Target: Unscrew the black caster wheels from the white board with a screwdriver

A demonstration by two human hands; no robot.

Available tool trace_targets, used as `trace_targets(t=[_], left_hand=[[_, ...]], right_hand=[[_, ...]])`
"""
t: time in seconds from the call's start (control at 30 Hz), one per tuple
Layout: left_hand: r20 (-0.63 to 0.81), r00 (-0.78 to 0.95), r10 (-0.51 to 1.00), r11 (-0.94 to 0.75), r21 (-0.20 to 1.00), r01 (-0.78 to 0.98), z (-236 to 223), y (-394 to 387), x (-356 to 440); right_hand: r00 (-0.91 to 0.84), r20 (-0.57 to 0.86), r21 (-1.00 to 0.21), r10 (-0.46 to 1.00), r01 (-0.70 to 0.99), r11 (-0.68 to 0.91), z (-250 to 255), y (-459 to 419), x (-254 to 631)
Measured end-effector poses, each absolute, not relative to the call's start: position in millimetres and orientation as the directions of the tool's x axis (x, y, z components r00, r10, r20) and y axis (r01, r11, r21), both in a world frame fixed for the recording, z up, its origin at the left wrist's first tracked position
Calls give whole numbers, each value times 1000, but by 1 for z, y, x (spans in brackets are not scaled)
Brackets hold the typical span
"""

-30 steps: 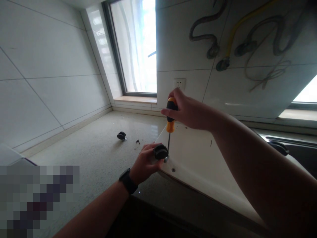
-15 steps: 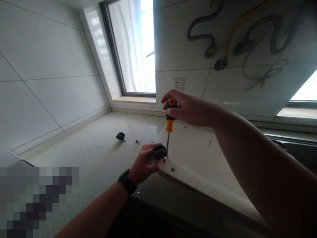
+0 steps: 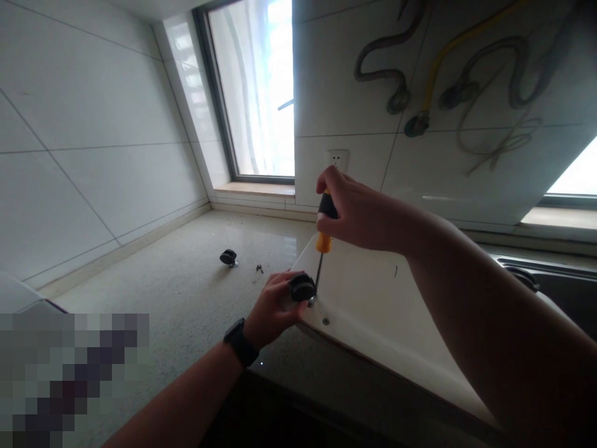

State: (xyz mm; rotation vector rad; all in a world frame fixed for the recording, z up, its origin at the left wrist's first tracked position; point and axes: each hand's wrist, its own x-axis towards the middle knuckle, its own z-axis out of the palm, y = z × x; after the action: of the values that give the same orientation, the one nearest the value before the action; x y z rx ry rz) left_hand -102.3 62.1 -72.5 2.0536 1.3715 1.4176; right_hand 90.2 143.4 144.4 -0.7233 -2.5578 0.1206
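My right hand is wrapped round the orange and black handle of a screwdriver. Its thin shaft slants down to the metal base of a black caster wheel at the near left corner of a white panel. My left hand, with a dark watch on the wrist, closes on that caster from the left. The screwdriver's tip and any screw under it are hidden behind the wheel. A second caster lies loose on the speckled counter, beside a few small dark screws.
The counter runs left of the panel to a tiled wall. A round metal fitting sits near the panel's front edge. At the right are a sink and another dark wheel. Hoses hang on the back wall by a socket.
My right hand's fingers loosened round the screwdriver handle half a second ago and are now wrapped round it again. The handle leans slightly more to the right. My left hand stays at the caster.
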Motion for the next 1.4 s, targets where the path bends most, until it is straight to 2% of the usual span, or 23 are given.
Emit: trace_targets(t=[0.2, 0.3, 0.4, 0.47, 0.77, 0.97, 1.4], left_hand=[[564, 66, 823, -504, 673, 542, -70, 62, -102], [562, 68, 825, -504, 675, 538, -69, 62, -102], [560, 63, 826, -500, 678, 538, -70, 62, -102], [556, 58, 829, -494, 680, 541, -71, 62, -102], [556, 62, 829, -498, 681, 537, -72, 61, -102], [546, 45, 836, -482, 695, 533, -72, 61, -102], [490, 72, 869, -446, 712, 543, -67, 57, -105]], right_hand=[[-771, 381, -275, 511, 433, 858, 148, 139, 89], [-747, 440, -200, 498, 459, 865, 147, 144, 88], [-684, 483, -133, 547, 559, 818, 144, 148, 88], [-661, 491, -141, 568, 582, 801, 143, 147, 88], [-748, 451, -158, 487, 470, 869, 151, 135, 95], [-720, 439, -189, 538, 511, 839, 153, 139, 102], [-573, 594, -259, 565, 528, 809, 168, 139, 138]])
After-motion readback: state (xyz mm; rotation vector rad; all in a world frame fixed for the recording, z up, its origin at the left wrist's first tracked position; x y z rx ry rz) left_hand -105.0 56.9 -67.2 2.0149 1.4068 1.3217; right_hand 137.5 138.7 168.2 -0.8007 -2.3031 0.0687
